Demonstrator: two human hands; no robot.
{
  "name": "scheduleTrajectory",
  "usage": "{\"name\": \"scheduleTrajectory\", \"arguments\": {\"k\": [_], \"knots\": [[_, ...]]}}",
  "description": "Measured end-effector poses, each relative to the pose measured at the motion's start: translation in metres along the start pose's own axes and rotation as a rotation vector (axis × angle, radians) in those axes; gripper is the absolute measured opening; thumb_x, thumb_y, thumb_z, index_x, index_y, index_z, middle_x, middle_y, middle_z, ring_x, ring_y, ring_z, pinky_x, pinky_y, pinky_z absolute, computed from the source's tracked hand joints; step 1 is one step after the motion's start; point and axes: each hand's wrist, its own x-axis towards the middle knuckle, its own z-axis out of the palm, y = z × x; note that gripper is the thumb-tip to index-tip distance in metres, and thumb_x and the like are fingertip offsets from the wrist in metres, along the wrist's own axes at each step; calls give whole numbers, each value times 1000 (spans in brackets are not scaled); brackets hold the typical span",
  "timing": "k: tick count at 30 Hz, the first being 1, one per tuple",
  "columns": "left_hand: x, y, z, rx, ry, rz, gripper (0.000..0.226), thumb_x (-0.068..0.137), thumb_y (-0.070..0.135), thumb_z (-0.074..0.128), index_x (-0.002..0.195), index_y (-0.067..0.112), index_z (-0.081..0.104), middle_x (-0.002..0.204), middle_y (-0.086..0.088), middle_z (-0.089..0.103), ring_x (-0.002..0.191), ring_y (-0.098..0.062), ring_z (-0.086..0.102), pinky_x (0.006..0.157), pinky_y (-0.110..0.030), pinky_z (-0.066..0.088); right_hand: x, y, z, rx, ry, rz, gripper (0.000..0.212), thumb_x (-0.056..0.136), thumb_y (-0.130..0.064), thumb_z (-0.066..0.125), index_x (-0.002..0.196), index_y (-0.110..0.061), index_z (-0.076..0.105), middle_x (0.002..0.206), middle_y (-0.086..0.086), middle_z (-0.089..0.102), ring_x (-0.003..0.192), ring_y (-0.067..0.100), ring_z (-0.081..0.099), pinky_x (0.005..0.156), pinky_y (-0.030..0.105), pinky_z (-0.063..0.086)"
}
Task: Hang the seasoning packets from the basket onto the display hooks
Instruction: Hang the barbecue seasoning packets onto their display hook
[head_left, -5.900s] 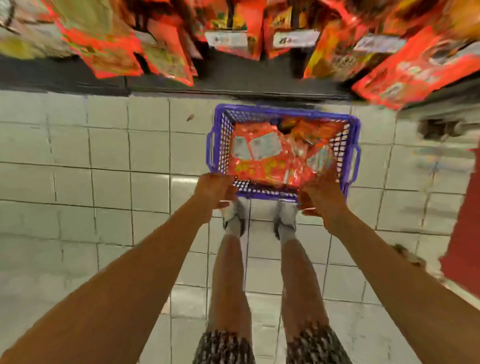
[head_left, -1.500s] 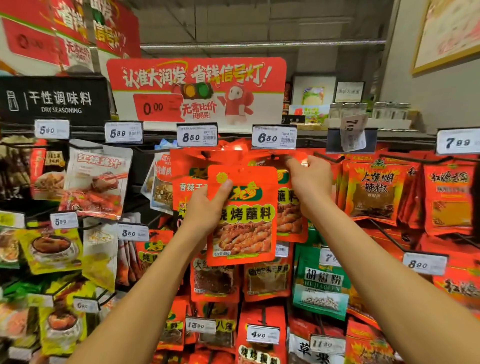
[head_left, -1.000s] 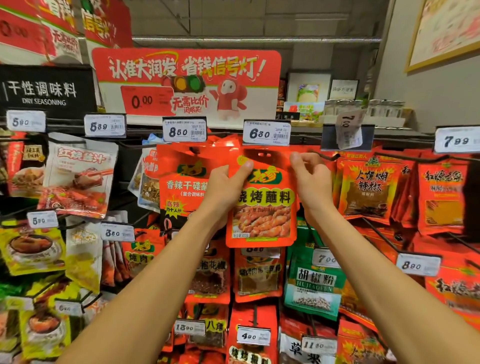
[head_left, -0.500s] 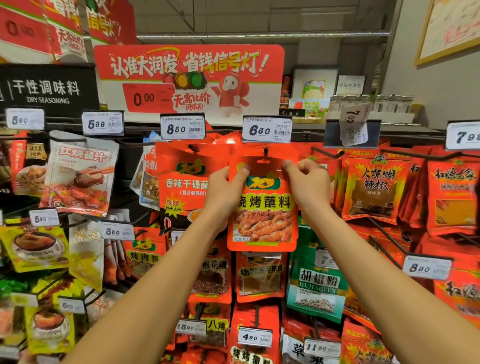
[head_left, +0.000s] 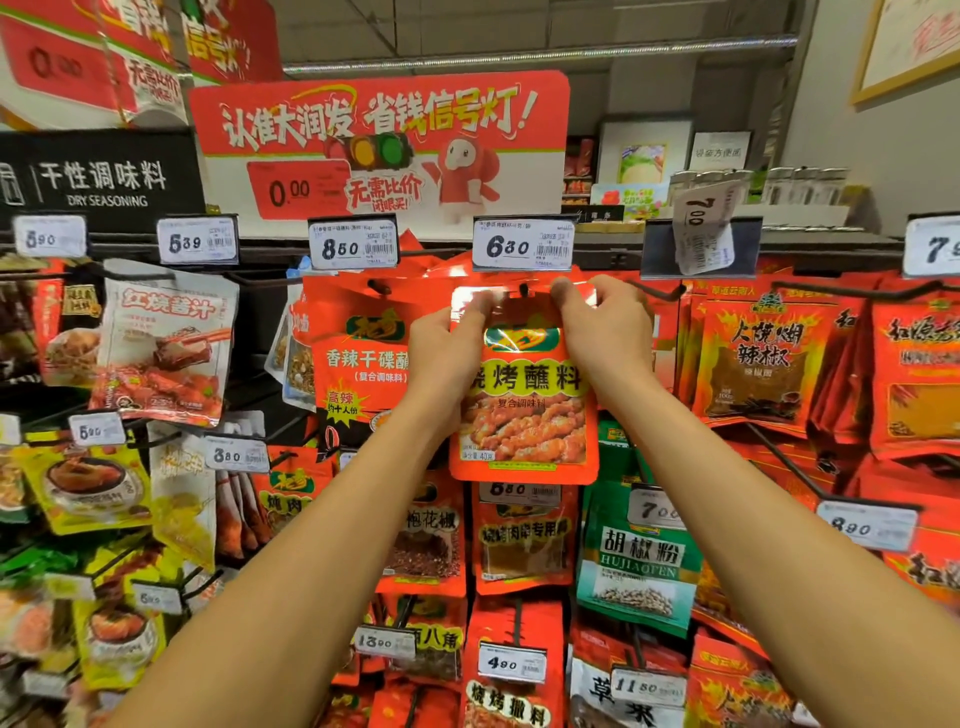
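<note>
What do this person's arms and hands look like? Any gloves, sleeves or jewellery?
Both arms are bare right down to the bottom of the picture, with no sleeve showing. The left hand and the right hand wear no gloves. No watch, bracelet or ring shows on either wrist or on the fingers in view.

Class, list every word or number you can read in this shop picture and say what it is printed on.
"DRY SEASONING": black aisle sign.
"0.00": red promotional board.
"6.30": white price tag above the orange seasoning packet that the left hand and right hand pinch.
"8.50": neighbouring white tag.
"HUJIAOFEN": green pepper packet.
Barcode small print: too blurred.
</note>
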Motion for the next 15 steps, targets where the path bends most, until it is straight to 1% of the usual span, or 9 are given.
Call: {"name": "scheduleTrajectory", "arguments": {"k": [2, 4, 5, 6, 7, 9, 11, 13, 15], "knots": [[-2, -6, -1, 85, 18, 0, 44, 94, 50, 63, 74, 10, 63, 69, -12, 65, 62, -20, 56, 62, -36, 41, 0, 6, 0, -11, -26, 35, 46, 95, -60, 53, 100, -15, 62, 97, 5, 63, 97, 30, 58, 68, 31, 32], [-9, -14, -5, 243, 57, 101, 38, 96, 45, 61, 76, 14, 60, 67, 2, 58, 59, -12, 49, 61, -31, 36, -8, 13, -4, 55, -3, 28, 45, 95, -59, 55, 95, -14, 59, 88, -7, 57, 93, 28, 60, 67, 34, 35], [-14, -18, -7, 321, 72, 154, 29, 97, 43, 60, 85, 16, 65, 76, 7, 64, 66, -8, 55, 65, -32, 42, -15, 17, -6, 90, 4, 16, 46, 95, -57, 57, 88, -12, 61, 88, -12, 55, 90, 25, 61, 72, 37, 40], [-19, -23, -9, 390, 74, 189, 24, 96, 41, 60, 102, 19, 69, 92, 6, 70, 83, -9, 62, 76, -36, 49, -21, 23, -6, 117, 4, -1, 48, 95, -54, 60, 77, -10, 63, 89, -12, 57, 88, 23, 63, 77, 40, 45], [-24, -27, -10, 462, 62, 209, 31, 96, 40, 60, 119, 19, 66, 111, 2, 70, 103, -15, 63, 91, -40, 50, -26, 29, -7, 137, -1, -16, 46, 95, -51, 62, 72, -11, 62, 89, -9, 62, 84, 22, 65, 80, 44, 49], [-28, -36, -5, 531, 38, 208, 46, 96, 37, 60, 138, 17, 56, 132, -4, 64, 123, -25, 56, 105, -46, 44, -31, 37, -5, 116, -27, -52, 35, 96, -46, 62, 81, -15, 62, 76, 4, 69, 73, 25, 66, 75, 50, 52], [-26, -37, 5, 478, 29, 153, 42, 96, 33, 60, 134, 17, 57, 128, -4, 66, 122, -28, 57, 103, -44, 46, -27, 41, -1, 33, -38, -70, 33, 97, -47, 59, 86, -16, 63, 71, 7, 67, 72, 29, 64, 71, 47, 51], [-16, -37, 17, 409, 29, 71, 24, 94, 26, 60, 116, 19, 64, 109, -2, 71, 107, -28, 63, 90, -39, 50, -15, 42, 4, -48, -17, -16, 37, 97, -51, 56, 93, -16, 64, 86, 9, 69, 86, 34, 64, 77, 41, 49], [-3, -39, 28, 392, 59, -20, 19, 93, 23, 60, 110, 17, 66, 105, -4, 71, 101, -29, 65, 85, -37, 51, -2, 45, 11, -120, 13, 16, 37, 97, -52, 56, 104, -16, 63, 104, 10, 67, 100, 33, 61, 85, 40, 48]]}}
